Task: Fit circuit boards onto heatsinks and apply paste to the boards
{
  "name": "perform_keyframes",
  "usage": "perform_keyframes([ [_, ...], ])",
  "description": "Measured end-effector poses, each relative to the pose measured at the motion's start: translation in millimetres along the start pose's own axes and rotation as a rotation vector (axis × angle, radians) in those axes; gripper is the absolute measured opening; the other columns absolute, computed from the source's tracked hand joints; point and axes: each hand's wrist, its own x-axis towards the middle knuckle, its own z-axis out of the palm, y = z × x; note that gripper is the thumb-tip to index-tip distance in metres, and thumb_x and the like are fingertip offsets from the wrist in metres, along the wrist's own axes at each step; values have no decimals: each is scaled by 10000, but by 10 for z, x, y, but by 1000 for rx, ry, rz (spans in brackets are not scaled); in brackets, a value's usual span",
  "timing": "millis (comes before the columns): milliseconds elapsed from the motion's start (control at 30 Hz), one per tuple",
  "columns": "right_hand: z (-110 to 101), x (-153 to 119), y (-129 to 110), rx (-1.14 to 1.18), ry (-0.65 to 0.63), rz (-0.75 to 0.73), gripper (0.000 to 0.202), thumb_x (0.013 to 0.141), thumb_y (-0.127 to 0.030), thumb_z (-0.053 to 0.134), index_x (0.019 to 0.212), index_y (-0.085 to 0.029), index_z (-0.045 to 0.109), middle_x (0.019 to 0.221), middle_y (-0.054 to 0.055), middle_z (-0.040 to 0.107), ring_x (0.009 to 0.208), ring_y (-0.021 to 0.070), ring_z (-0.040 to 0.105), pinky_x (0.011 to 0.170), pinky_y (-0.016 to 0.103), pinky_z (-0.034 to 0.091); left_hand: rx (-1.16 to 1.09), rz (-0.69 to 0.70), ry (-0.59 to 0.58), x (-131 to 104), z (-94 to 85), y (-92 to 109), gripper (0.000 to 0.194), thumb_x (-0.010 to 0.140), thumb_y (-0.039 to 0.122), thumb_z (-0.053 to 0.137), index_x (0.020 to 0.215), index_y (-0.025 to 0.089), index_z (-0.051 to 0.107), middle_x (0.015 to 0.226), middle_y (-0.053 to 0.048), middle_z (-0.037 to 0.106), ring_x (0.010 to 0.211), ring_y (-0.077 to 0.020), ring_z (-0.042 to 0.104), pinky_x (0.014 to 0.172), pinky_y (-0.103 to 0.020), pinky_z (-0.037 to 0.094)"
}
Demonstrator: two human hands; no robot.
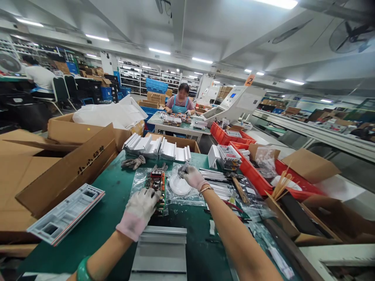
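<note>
Circuit board (158, 180) in front of me lies on clear plastic (137, 188) on the green table (113, 199). My left hand (142, 205), in a pale glove with a pink cuff, lies over the board's near left side, fingers bent onto it; I cannot tell whether they grip it. My right hand (193, 177), also gloved, reaches to the far edge of a white round dish (179, 185) just right of the board. Its fingers are drawn close together, and whether they pinch something I cannot tell. Silver strips (221, 189) lie to the right of the dish. A grey metal piece (159, 253) sits nearest me, and stacked white pieces (143, 146) stand beyond the board.
</note>
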Motion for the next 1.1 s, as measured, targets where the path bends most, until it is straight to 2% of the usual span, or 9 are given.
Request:
perform_keyframes([
  [167, -238, -273, -66, 293, 69, 148, 412, 790, -574, 694, 759, -173, 607, 608, -30, 597, 548, 133, 572, 582, 294, 502, -173, -19, 158, -60, 76, -171, 290, 766, 140, 694, 1048, 207, 679, 1009, -79, 706, 941, -260, 661, 825, -367, 531],
  [267, -274, -607, -183, 502, 142, 196, 558, 667, -746, 668, 774, -206, 573, 640, -11, 616, 538, 145, 583, 531, 284, 495, -331, -139, 330, -233, 149, -194, 307, 798, 280, 687, 1085, 176, 648, 1064, -105, 708, 977, -249, 676, 874, -360, 546],
  [367, -217, -1017, -365, 644, 162, 215, 578, 633, -755, 700, 811, -222, 569, 698, -6, 637, 565, 143, 600, 538, 273, 506, -931, -448, 534, -429, 168, -49, 449, 736, 470, 724, 1046, 158, 631, 996, -100, 733, 870, -245, 706, 777, -343, 586],
  [433, -157, -1286, -509, 678, 179, 207, 541, 681, -720, 707, 851, -218, 597, 733, 3, 653, 593, 147, 609, 557, 275, 519, -1346, -638, 552, -521, 132, 97, 549, 606, 541, 801, 969, 160, 644, 899, -79, 744, 781, -241, 705, 700, -325, 591],
  [500, -97, -1523, -657, 598, 264, 123, 448, 766, -638, 699, 891, -211, 641, 758, 18, 675, 622, 154, 619, 576, 275, 531, -1530, -745, 503, -579, 78, 228, 603, 488, 559, 854, 887, 152, 657, 806, -72, 738, 702, -233, 684, 637, -312, 579],
  [600, -22, -1792, -868, 344, 384, -174, 245, 878, -466, 662, 922, -226, 684, 847, 44, 729, 738, 189, 686, 639, 286, 570, -1614, -825, 466, -634, 9, 350, 646, 391, 559, 884, 837, 141, 675, 736, -71, 723, 650, -228, 658, 594, -305, 560],
  [767, 60, -2047, -1110, 85, 312, -596, 85, 954, -287, 586, 989, -253, 656, 928, 39, 749, 821, 169, 733, 696, 249, 596, -1640, -863, 476, -709, -38, 433, 679, 339, 534, 905, 847, 136, 695, 754, -82, 725, 673, -233, 659, 627, -309, 561],
  [933, 68, -2157, -1233, 11, 195, -722, 107, 981, -272, 519, 1019, -252, 617, 868, 43, 747, 754, 160, 736, 662, 242, 594, -1696, -923, 479, -739, -12, 478, 694, 311, 552, 895, 825, 130, 694, 723, -81, 714, 621, -206, 627, 591, -305, 555],
  [1100, 12, -2143, -1228, -35, 180, -683, 131, 953, -228, 532, 1019, -298, 621, 861, 27, 749, 750, 178, 738, 645, 272, 603, -1637, -923, 451, -778, 37, 450, 574, 358, 502, 868, 761, 136, 685, 692, -80, 703, 619, -217, 631, 578, -304, 552],
])
